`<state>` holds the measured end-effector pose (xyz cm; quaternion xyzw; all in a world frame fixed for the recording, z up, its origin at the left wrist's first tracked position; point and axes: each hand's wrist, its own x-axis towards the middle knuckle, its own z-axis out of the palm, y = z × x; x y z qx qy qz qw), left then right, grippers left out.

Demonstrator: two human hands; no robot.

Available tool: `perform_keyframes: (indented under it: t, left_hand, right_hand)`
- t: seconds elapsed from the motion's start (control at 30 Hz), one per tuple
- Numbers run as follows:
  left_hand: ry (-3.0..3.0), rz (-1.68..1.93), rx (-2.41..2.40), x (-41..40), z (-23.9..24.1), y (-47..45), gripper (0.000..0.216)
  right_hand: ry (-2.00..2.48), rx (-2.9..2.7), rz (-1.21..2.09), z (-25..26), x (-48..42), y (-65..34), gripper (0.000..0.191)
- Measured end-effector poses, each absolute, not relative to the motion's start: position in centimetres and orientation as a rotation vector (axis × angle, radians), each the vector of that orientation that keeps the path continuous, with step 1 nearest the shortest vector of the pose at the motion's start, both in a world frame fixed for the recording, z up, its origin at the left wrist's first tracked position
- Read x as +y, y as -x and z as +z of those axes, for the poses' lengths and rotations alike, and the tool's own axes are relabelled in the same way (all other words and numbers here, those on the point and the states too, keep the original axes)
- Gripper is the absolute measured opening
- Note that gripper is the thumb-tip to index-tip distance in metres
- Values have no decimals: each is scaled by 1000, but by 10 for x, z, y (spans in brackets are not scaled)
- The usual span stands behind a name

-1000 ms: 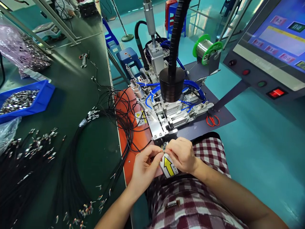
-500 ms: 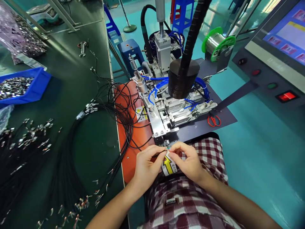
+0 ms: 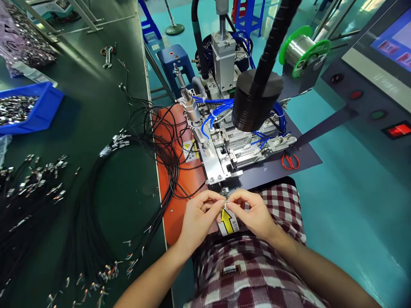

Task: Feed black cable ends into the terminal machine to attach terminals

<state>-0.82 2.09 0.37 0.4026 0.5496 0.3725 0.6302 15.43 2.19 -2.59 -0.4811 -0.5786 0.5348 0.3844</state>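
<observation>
My left hand is closed in a pinch in front of the machine's metal fixture. A thin black cable runs from the left toward those fingers. My right hand pinches from the other side, its fingertips almost touching the left ones. Between the two pinches shows a tiny bit of the cable's thin wires, mostly covered by fingers. Just below the fingertips is a white label with a yellow arrow.
Black cables drape over the orange base and the dark table. Left stands a blue bin of metal connectors. Red-handled scissors lie right of the machine. A black nozzle hangs above, near a green solder spool.
Both hands stay pinched at nearly the same place, and the coloured wire ends between them show less now. The view has shifted slightly.
</observation>
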Motion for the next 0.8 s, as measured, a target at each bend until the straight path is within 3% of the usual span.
perform_keyframes:
  t: [0.23,0.57,0.8]
  left_hand:
    - [-902,880,1277,20,-1,6,17]
    - [-961,846,1267,18,-3,8,16]
    - [-1101,826,1289,17,-4,8,12]
  right_hand:
    - [1239,-1420,1478,-20,29,-163,7]
    - [1223,-1210,1712,-25,31,-157,15]
    - [1180,-1537,1292,-17,24,-161,11]
